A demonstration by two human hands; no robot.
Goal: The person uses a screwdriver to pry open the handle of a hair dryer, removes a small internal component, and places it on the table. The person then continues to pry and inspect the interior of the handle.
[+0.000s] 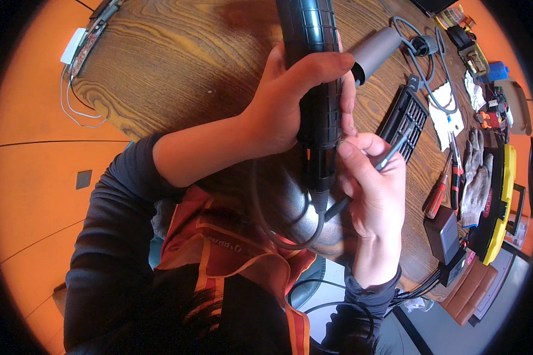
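Note:
My left hand (296, 89) is wrapped round a long black ribbed tube (314, 26), an appliance body with a cord coming out of its lower end. Its thumb lies across the front of the tube. Close to a gap in the lower casing, my right hand (370, 177) has its thumb and index finger pinched together at the tube's side. A slim grey pen-shaped screwdriver (392, 152) is tucked slantwise through that same hand. Whether the pinched fingertips hold anything small is too fine to see. The black cord (320, 228) loops down and left beneath the tube.
On the wooden table (189, 53) lie a grey cylindrical sleeve (378, 53), a black slotted bit case (404, 121) and a coiled grey cable (432, 65). Farther right are a red-handled screwdriver (437, 198), work gloves (477, 183), a black box (441, 236) and a yellow-edged toolbox (506, 204).

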